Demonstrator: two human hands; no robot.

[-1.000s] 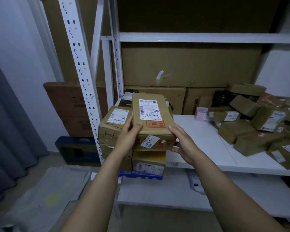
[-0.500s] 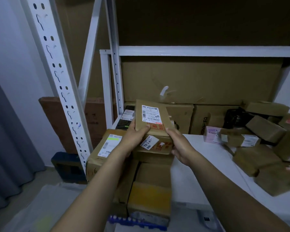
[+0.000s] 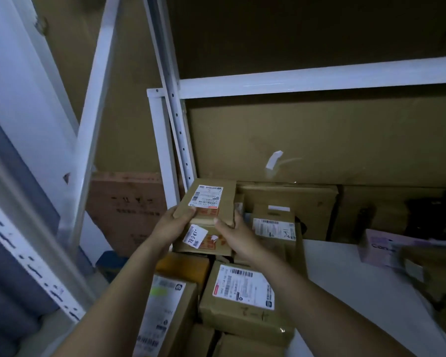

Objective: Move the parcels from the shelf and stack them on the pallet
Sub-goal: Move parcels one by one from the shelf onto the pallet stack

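Head view: gripping the small parcel at its near corners with left hand and right hand, aiming to seat it flat atop the stacked parcels.

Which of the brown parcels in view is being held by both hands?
The upper parcel with the small tilted sticker on its front: the left hand and right hand grip its sides, while the rest lie untouched.

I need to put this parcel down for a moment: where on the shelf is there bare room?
The white shelf board is bare between the stacked parcels at left and the lilac box at right. Crowded: the left end under the held parcel, and the back row of boxes.
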